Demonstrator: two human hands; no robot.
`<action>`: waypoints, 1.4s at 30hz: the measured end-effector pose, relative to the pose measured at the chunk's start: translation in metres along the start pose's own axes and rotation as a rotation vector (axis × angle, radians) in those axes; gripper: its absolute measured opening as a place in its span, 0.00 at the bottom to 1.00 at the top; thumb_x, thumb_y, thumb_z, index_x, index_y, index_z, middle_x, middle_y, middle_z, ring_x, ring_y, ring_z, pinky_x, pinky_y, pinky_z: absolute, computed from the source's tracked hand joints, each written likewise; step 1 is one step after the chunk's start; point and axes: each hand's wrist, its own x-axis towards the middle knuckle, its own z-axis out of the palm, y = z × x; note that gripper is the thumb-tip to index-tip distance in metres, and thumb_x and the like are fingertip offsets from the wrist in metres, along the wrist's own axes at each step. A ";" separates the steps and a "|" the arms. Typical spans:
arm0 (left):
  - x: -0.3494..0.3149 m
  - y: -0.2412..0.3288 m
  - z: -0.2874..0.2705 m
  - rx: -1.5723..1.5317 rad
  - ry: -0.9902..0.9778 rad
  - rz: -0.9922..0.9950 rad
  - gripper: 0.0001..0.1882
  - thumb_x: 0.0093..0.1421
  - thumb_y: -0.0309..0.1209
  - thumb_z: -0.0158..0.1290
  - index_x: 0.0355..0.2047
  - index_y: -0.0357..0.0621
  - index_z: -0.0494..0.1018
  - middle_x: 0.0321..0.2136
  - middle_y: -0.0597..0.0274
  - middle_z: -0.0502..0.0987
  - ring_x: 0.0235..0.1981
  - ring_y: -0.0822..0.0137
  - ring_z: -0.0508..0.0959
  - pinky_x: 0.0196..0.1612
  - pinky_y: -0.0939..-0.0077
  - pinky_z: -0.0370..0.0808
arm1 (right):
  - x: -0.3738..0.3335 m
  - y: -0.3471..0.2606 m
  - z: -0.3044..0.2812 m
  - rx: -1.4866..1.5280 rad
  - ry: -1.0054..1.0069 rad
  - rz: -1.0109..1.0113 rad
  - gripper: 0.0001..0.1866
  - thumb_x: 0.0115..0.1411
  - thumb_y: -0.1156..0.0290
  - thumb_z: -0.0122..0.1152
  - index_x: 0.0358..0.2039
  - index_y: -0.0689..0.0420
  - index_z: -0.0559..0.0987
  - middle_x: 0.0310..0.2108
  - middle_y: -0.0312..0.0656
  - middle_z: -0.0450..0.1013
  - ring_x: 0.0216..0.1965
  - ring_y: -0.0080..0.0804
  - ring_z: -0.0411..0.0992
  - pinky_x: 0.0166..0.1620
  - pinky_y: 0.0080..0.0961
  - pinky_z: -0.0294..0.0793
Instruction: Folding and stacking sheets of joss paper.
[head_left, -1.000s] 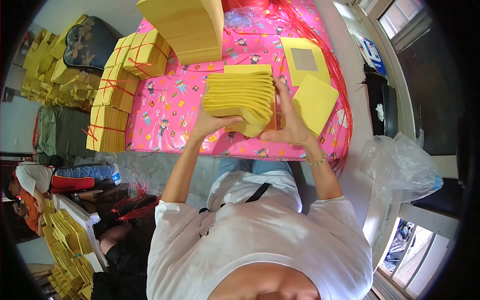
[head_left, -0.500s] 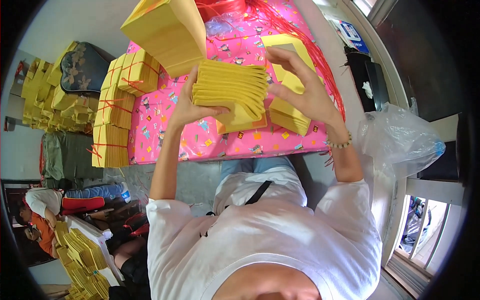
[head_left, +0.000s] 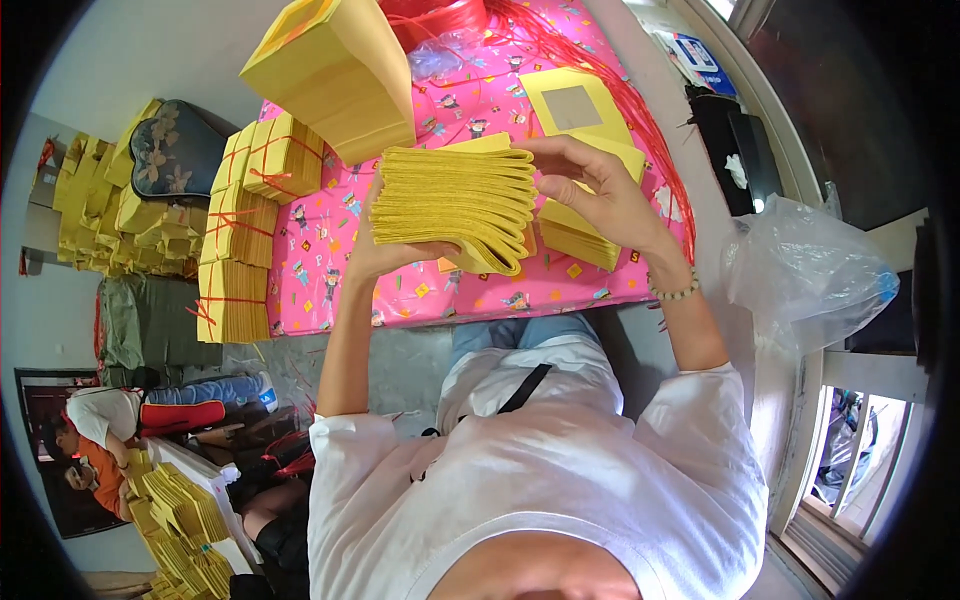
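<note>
My left hand (head_left: 375, 235) is closed around the left side of a thick stack of folded yellow papers (head_left: 450, 200), thumb along its near face. The folded edges face me and curve at the right end. My right hand (head_left: 600, 195) is at the stack's right end, thumb and fingers apart, with the fingertips against or very close to its far corner; contact is hard to judge. Behind it lie flat yellow papers, one with a grey rectangle (head_left: 573, 105). A smaller yellow bundle (head_left: 578, 238) rests below my right hand. Part of the table under the held stack is hidden.
Tied yellow bundles (head_left: 238, 225) line the left edge of the pink patterned table (head_left: 400, 305). A tall yellow stack (head_left: 335, 85) stands behind them. Red strings (head_left: 650, 150) run down the right edge; a clear plastic bag (head_left: 800, 270) hangs right. People (head_left: 100, 430) are at far left.
The held stack has moved slightly down and towards me, with its folded edges more in view. My right hand has come in from the right to the stack's far corner.
</note>
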 end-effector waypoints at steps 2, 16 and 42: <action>0.000 0.001 0.002 -0.001 -0.024 -0.004 0.53 0.27 0.30 0.75 0.55 0.41 0.58 0.48 0.59 0.71 0.50 0.64 0.72 0.53 0.66 0.72 | -0.002 -0.004 0.000 0.003 0.005 0.000 0.18 0.60 0.71 0.55 0.51 0.59 0.71 0.44 0.38 0.73 0.46 0.26 0.71 0.51 0.25 0.69; 0.058 0.077 0.003 0.242 -0.266 0.029 0.44 0.32 0.35 0.72 0.51 0.39 0.65 0.44 0.58 0.73 0.45 0.66 0.73 0.49 0.70 0.70 | 0.015 -0.019 -0.009 -0.349 -0.145 0.004 0.39 0.48 0.52 0.67 0.55 0.60 0.65 0.46 0.45 0.70 0.50 0.37 0.69 0.51 0.32 0.66; 0.120 0.025 0.103 -0.755 0.050 -0.463 0.35 0.47 0.48 0.62 0.49 0.38 0.66 0.45 0.55 0.70 0.48 0.63 0.68 0.50 0.67 0.66 | -0.010 0.036 0.029 0.561 0.942 0.209 0.24 0.57 0.63 0.61 0.51 0.56 0.65 0.46 0.38 0.68 0.45 0.25 0.68 0.46 0.26 0.70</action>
